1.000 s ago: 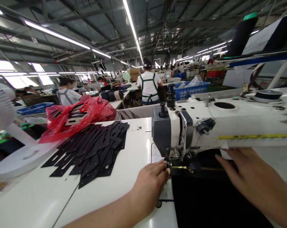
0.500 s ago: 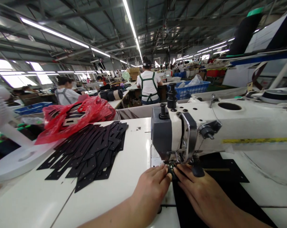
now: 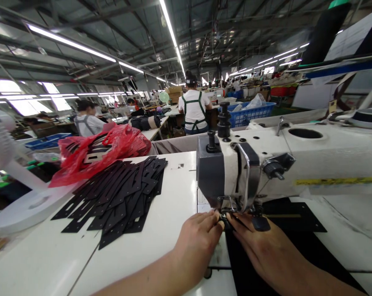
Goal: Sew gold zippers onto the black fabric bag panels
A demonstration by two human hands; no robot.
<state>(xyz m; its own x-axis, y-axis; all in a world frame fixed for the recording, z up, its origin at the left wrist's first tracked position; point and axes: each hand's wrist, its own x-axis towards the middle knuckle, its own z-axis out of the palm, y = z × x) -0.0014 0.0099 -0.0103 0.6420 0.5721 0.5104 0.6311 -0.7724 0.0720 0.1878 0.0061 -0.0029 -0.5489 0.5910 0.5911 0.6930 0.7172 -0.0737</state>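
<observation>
A white and grey sewing machine (image 3: 238,164) stands on the white table. Black fabric (image 3: 250,271) lies beneath its needle area and spreads toward the lower right. My left hand (image 3: 199,242) is closed at the fabric's edge just left of the presser foot, thumb and fingertips pinching it. Pressed flat on the fabric, right of the foot, is my right hand (image 3: 262,246), its fingertips near the needle and partly behind a dark machine part. A black piece with a gold-coloured strip (image 3: 284,216) lies under the machine arm. The needle tip is hidden.
Many flat black pieces (image 3: 118,197) are heaped on the table's left, beside a red plastic bag (image 3: 105,148) and a white fan (image 3: 22,197). Ahead are a person in a white shirt (image 3: 194,107) and a blue basket (image 3: 252,115).
The view has shifted slightly, so the machine sits a little farther right in the frame. Both hands stay by the presser foot with almost the same pose.
</observation>
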